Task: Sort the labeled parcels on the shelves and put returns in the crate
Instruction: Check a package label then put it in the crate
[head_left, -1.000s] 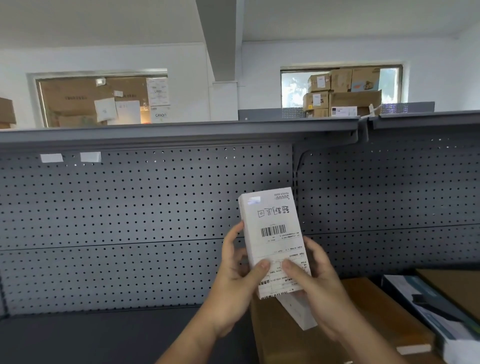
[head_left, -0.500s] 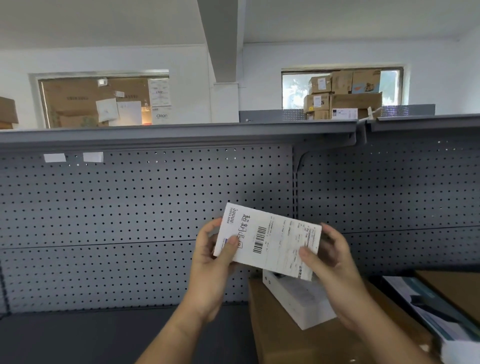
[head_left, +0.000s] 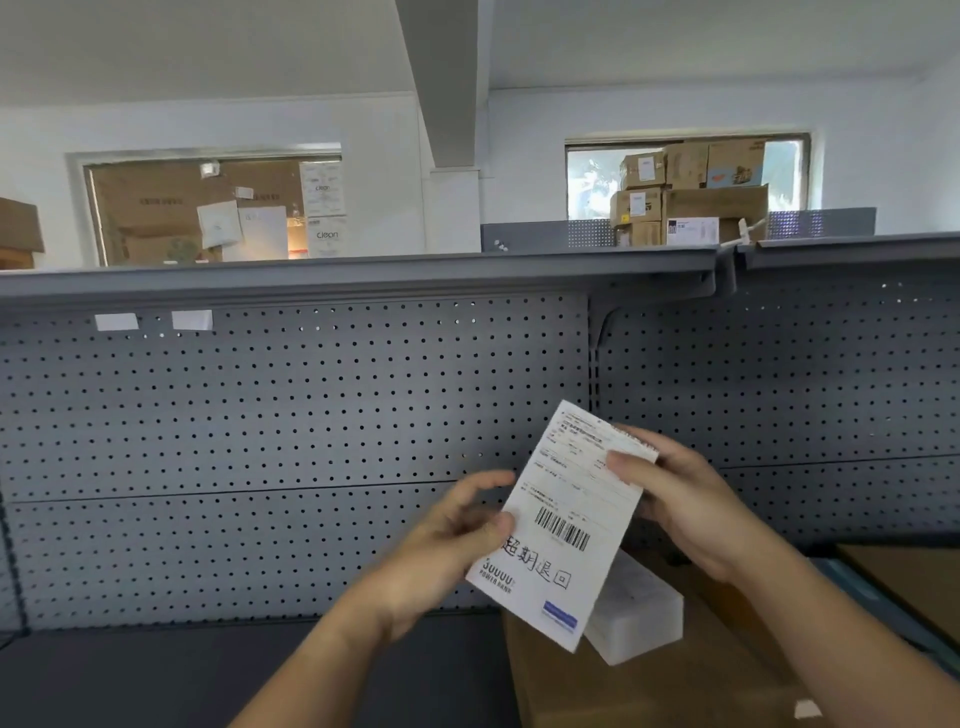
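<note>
Parcel (head_left: 566, 525): white power-bank box, labelled face toward the camera, barcode above handwritten characters.
Location: held in the air before the pegboard panel (head_left: 291, 415), over a 2nd white box (head_left: 641, 618) lying on a brown carton (head_left: 649, 691).
Long axis: near upright, top leaning right.
Left hand (head_left: 447, 540): thumb and fingers pinch the lower left long edge.
Right hand (head_left: 680, 499): thumb on the face, fingers behind, clamped on the upper right corner.
Both hands are on it; the right's grip looks firmer.
Crate: not in view, so the carry direction cannot be told.
</note>
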